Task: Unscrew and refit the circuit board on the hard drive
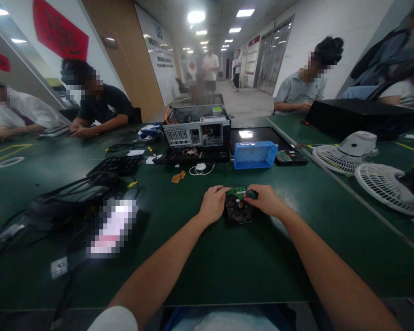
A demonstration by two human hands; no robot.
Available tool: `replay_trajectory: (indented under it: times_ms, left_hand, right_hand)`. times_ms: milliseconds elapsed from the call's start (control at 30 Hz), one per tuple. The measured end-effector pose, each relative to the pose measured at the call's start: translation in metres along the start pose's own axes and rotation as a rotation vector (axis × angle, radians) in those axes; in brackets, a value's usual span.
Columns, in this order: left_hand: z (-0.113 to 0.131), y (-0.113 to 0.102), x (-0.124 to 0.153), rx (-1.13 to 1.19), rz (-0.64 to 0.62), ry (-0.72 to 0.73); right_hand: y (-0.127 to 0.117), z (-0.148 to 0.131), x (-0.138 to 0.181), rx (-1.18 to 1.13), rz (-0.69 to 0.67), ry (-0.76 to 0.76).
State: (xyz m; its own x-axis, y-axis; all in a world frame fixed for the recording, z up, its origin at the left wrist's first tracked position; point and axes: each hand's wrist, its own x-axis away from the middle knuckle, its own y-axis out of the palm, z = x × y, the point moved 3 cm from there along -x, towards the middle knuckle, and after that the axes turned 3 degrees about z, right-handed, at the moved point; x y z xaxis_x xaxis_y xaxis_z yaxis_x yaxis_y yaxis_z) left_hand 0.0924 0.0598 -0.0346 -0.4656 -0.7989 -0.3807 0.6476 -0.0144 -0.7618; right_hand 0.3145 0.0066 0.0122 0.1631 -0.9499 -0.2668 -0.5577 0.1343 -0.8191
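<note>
At the hard drive's [240, 213] far end, the left hand [213, 203] pinches a green circuit board [236, 192], the right hand [266, 199] a dark handle [251, 194].

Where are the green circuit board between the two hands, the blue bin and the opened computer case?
Green circuit board [236, 190]: head view, on its green face.
Blue bin [254, 159]: head view, on its near wall.
Computer case [179, 136]: head view, on its perforated metal side.

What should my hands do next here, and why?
Perhaps gently try lifting the green board off the black device: your left hand is at one end, your right hand holds a dark round piece by the other. Whether the board is attached is unclear.
</note>
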Motion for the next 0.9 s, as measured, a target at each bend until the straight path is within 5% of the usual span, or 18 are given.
replay_trajectory:
  times_ms: [900]
  left_hand:
    - [-0.001,0.002,0.000,-0.014,0.016,0.015]
  right_hand:
    - [-0.008,0.001,0.001,-0.124,0.005,-0.035]
